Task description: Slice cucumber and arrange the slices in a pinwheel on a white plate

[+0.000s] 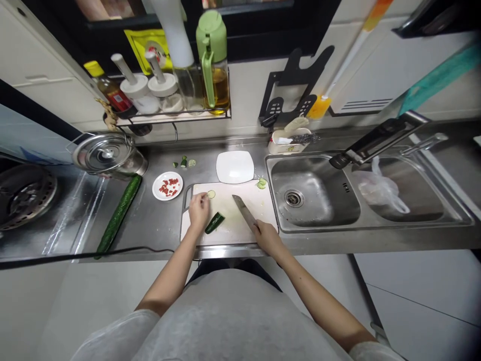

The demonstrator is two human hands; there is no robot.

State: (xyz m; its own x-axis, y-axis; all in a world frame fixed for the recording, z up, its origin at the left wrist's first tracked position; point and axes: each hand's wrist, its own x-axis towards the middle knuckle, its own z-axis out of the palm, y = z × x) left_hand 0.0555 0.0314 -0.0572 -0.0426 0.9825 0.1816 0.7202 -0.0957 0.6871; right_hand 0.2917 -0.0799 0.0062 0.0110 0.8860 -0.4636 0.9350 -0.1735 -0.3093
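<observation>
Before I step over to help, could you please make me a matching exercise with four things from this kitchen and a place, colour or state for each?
Things:
1. Kitchen knife
2. Long cucumber
3. Round white plate
4. Plastic bag

Places, colours or states:
A. Bearing chopped red pieces
B. In the right sink basin
C. Dark green, lying on the steel counter
D. Held in the right hand above the cutting board

Right pairs: 1-D; 2-C; 3-A; 4-B
</observation>
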